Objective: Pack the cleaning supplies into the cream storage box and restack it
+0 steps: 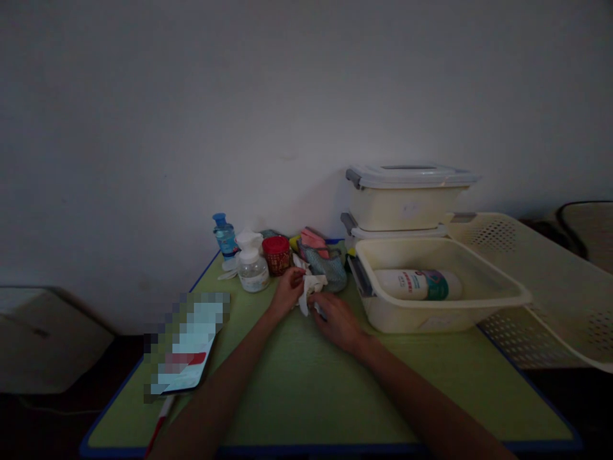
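Head view: one crumpled white tissue-like sheet (313, 285), above the green tabletop (306, 390) before a blue mesh pouch (328, 265), pinched by the left hand (287, 289) at its far edge and the right hand (338, 317) at its near side; step in hand, apparently handling this sheet, the next move calling for light fingertips. Lettering: white bottle (393, 282), lying in a cream open box (426, 319), red characters too small to read; clear jar (253, 276), label illegible.
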Demonstrator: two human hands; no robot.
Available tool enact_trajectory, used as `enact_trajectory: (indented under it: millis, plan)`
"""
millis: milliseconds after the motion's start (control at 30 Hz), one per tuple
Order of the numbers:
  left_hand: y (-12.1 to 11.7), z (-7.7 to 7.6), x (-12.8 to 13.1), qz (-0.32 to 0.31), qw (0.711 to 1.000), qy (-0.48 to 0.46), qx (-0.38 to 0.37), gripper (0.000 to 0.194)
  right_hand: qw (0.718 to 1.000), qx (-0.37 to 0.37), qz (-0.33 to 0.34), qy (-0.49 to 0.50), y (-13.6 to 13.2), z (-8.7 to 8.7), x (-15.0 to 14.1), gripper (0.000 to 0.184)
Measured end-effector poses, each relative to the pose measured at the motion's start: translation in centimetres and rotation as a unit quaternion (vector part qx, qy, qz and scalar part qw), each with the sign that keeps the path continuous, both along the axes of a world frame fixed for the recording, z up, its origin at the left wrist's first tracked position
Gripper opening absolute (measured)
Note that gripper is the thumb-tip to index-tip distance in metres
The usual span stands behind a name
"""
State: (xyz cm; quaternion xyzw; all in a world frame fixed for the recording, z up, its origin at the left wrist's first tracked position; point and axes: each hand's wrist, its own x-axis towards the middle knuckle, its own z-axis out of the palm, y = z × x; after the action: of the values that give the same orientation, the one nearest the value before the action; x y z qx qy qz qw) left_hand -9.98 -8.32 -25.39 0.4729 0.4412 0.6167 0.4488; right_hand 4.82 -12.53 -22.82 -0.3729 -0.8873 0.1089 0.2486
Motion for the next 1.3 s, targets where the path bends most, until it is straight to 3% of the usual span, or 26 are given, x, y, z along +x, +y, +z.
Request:
enact_trajectory:
  millis: [367, 800, 933, 1100, 1300]
  plan:
    - [-0.1, 0.4, -0.5, 0.056, 0.997, 0.054, -0.019, 0.025, 0.993, -0.038, -0.109, -0.005, 0.3, 0.2, 0.1, 0.032]
    - [-0.7, 1.3, -0.1, -0.013, 1.0, -0.004, -0.022, 0.011, 0.986, -0.012, -0.167, -0.021, 0.7, -0.8, 0.1, 0.062]
    - [-0.4, 1.3, -0.2, -0.008, 0.999, -0.041, -0.022, 0.019, 0.983, -0.002, -0.182, -0.003, 0.7, -0.4, 0.0, 0.054]
    - [-0.4, 1.2, -0.2, -0.012, 0.998, -0.052, -0.014, 0.032, 0.984, 0.032, -0.172, 0.047, 0.4, 0.3, 0.0, 0.049]
    - [-1.0, 1.6, -0.1, -0.045, 0.998, -0.022, 0.036, 0.033, 0.987, 0.057, -0.084, 0.123, 0.3, 0.0, -0.2, 0.049]
